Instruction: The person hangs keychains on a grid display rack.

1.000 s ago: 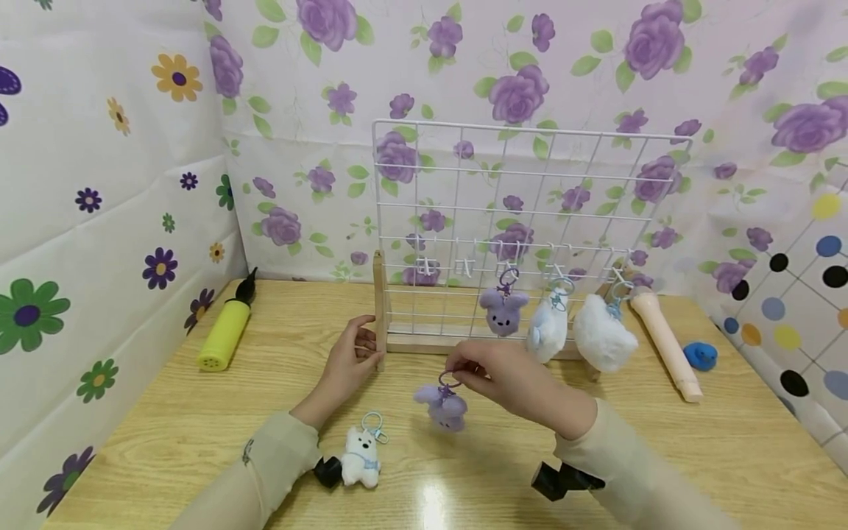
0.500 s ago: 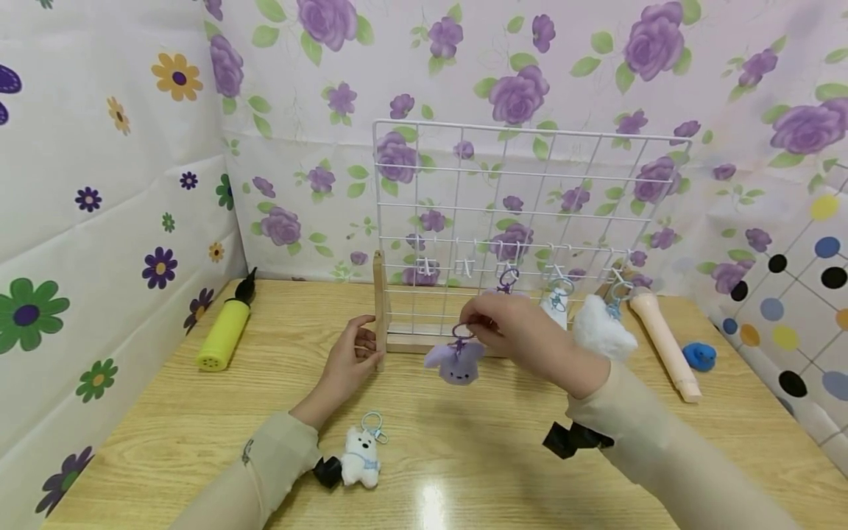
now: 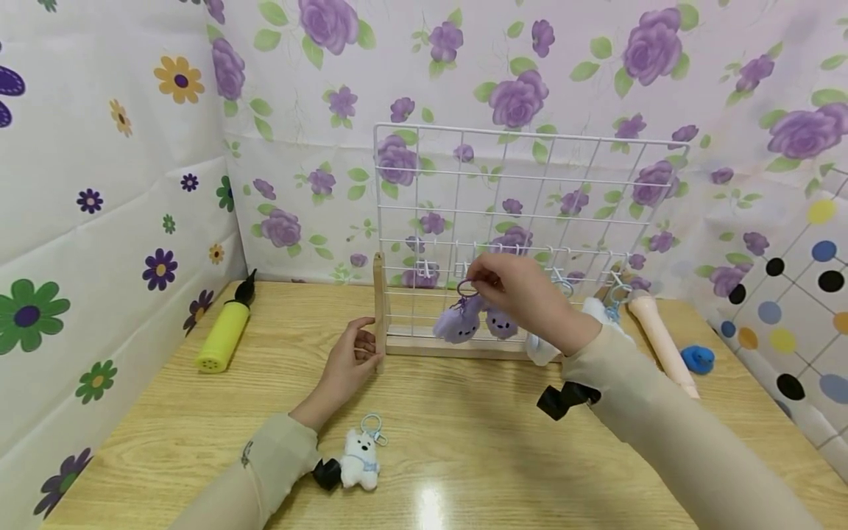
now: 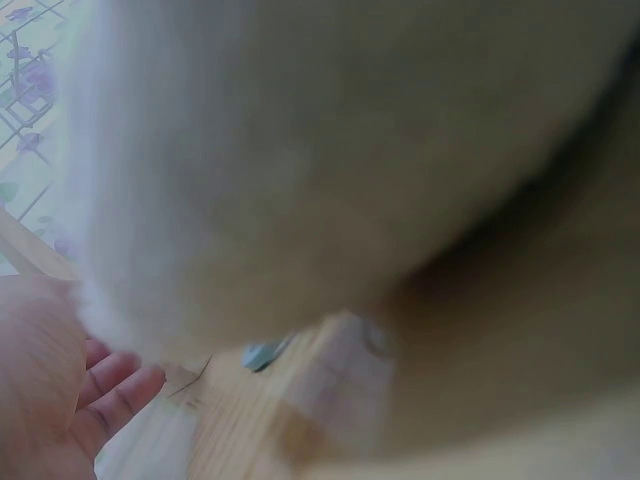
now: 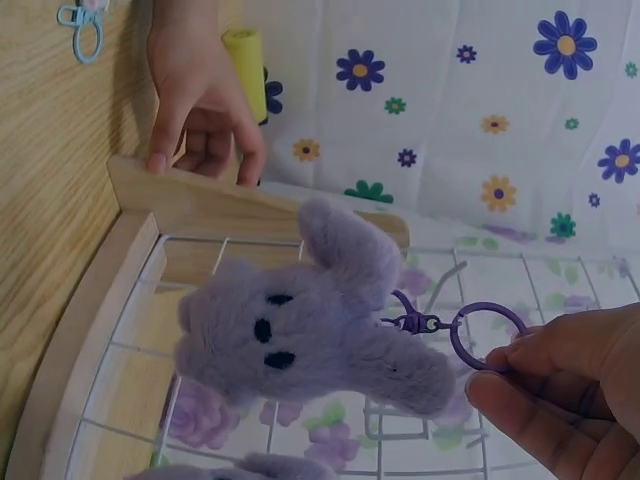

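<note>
My right hand point(image 3: 513, 283) pinches the purple ring point(image 5: 478, 335) of a purple plush keychain point(image 3: 458, 322), which hangs in front of a white wire grid rack point(image 3: 457, 173). In the right wrist view the plush's dark eyes and nose face the camera, with hooks behind its ring. A second purple plush point(image 3: 501, 324) is partly hidden by my right hand. My left hand point(image 3: 347, 361) holds the rack's left wooden post point(image 3: 380, 294) near its foot, thumb at the front. Near my left wrist, a white bear keychain point(image 3: 360, 460) lies on the table; pale fur fills much of the left wrist view.
White plush keychains point(image 3: 539, 350) hang on the rack's right half, partly behind my right arm. Free white hooks point(image 3: 426, 269) show at the rack's left. A yellow pump point(image 3: 224, 337) lies left; a pale tube point(image 3: 661, 342) and blue toy point(image 3: 698, 358) lie right.
My right hand has raised the purple plush keychain from low over the table up to the rack's hooks. My left hand stays at the post.
</note>
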A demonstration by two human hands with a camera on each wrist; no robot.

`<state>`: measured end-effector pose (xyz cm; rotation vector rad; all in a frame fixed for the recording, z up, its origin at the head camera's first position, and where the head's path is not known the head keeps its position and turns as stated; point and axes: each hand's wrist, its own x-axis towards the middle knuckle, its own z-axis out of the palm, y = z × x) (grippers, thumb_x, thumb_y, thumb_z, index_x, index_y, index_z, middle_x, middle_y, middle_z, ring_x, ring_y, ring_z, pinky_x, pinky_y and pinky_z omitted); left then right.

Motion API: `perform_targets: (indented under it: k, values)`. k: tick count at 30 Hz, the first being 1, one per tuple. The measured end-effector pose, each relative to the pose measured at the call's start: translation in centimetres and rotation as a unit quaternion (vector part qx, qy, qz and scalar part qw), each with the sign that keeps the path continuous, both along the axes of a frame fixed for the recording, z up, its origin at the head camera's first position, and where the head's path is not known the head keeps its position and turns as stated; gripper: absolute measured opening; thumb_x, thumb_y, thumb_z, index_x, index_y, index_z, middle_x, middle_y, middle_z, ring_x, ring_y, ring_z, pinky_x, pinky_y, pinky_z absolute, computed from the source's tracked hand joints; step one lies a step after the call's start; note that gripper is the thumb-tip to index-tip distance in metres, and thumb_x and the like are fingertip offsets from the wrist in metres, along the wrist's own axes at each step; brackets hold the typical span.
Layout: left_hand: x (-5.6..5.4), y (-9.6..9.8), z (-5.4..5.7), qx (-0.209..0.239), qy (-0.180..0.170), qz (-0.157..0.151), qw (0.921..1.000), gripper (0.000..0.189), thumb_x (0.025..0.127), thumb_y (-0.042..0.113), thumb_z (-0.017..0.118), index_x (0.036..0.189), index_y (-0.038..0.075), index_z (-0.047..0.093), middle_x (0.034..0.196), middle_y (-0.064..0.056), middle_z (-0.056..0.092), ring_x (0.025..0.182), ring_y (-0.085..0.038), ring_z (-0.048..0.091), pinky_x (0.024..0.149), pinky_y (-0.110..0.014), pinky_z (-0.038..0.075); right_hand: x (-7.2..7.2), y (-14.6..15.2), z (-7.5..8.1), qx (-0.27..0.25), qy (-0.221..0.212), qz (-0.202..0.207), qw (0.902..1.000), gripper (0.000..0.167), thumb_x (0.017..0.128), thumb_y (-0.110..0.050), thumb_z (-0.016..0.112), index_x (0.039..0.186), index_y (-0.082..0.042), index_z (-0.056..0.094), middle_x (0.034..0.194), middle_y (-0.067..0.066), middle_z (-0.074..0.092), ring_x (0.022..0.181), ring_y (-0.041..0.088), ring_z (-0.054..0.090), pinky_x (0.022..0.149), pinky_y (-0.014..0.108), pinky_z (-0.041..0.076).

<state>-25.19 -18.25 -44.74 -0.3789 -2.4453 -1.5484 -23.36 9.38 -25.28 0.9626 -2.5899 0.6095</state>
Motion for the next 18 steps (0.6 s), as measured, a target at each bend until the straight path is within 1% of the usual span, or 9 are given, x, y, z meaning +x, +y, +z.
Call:
perform_targets:
  k: [6,14,18]
  values:
    - [0.0,0.0,0.0,0.000,-0.003,0.001,1.0000,0.063,0.083,-0.007,0.068,0.138,0.006,0.040,0.107,-0.017,0.057,0.093,-0.026,0.060,0.076,-0.021,0.054,-0.7,0.0,0.4,0.021,0.003,-0.011,0.9997,0.009,0.091,-0.001,0.061,0.098,-0.005,0.066,0.092,0.009,0.070,0.082,0.020,0.065,0.072,0.034,0.056]
    - [0.1,0.0,0.2,-0.004,-0.001,0.000,1.0000,0.062,0.083,-0.007,0.068,0.138,0.005,0.040,0.107,-0.017,0.057,0.093,-0.026,0.060,0.077,-0.024,0.055,-1.3,-0.2,0.6,0.057,-0.013,-0.031,0.9978,0.009,0.092,-0.003,0.061,0.098,-0.008,0.066,0.090,0.006,0.068,0.076,0.017,0.058,0.070,0.033,0.052]
    - [0.2,0.0,0.3,-0.004,-0.002,-0.003,1.0000,0.062,0.084,-0.006,0.067,0.138,0.005,0.040,0.107,-0.018,0.057,0.094,-0.026,0.060,0.078,-0.027,0.055,-1.6,-0.3,0.5,0.064,-0.023,-0.032,0.9972,0.008,0.092,-0.004,0.061,0.098,-0.008,0.066,0.091,0.006,0.068,0.078,0.017,0.060,0.071,0.033,0.053]
